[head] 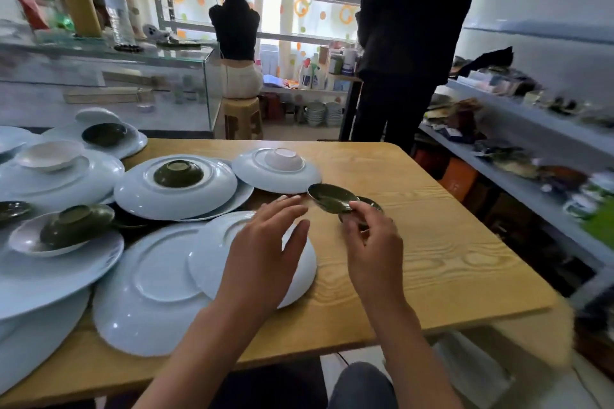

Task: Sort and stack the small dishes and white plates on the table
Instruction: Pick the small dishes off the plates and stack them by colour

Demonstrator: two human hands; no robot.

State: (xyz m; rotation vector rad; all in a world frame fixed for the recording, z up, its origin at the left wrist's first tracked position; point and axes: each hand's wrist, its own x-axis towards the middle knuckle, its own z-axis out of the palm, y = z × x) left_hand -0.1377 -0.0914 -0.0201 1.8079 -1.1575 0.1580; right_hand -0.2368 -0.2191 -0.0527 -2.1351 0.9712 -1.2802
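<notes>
My right hand (372,242) pinches a small dark green dish (330,197) by its rim and holds it tilted just above a second dark dish (371,204) on the wooden table (432,242). My left hand (265,242) hovers open, fingers spread, over an upturned white plate (299,276) that overlaps another white plate (149,302). Further back, one upturned white plate (139,196) carries an upturned green dish (178,173), and another white plate (255,176) carries a small white dish (284,159). At the left, a green dish (78,224) rests in a white dish (23,239).
More white plates and small dishes crowd the table's left side (50,173). A person in dark clothes (408,43) stands beyond the far edge, and another sits on a stool (241,116). Cluttered shelves (518,156) run along the right. A glass counter (109,86) stands back left.
</notes>
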